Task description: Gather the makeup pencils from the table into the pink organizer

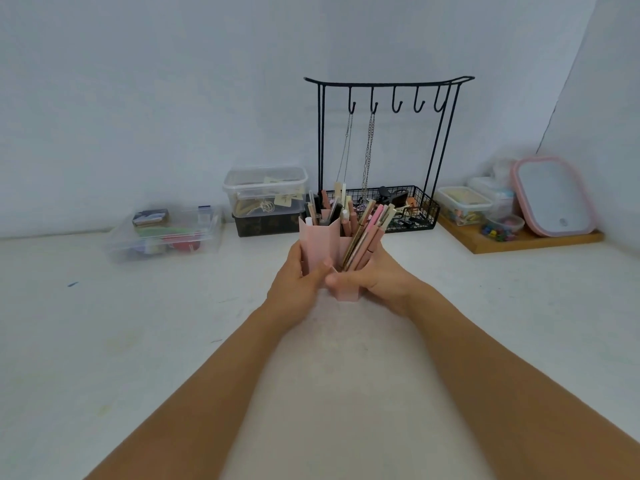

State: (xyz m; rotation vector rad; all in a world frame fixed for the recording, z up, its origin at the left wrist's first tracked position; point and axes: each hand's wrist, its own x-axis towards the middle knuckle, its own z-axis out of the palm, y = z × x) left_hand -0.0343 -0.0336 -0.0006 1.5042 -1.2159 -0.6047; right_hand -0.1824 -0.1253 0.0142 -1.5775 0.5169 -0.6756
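Both hands around a full pink organizer, with a tip-over the main worry

The left hand (294, 282) and right hand (377, 277) are clamped on the pink organizer (320, 242), apparently resting on the white surface (138, 341); makeup pencils (363, 233) stand inside, several leaning far right. No loose pencils show. A tilt or jolt could spill those leaning ones, or knock the black wire rack (381, 140) just behind
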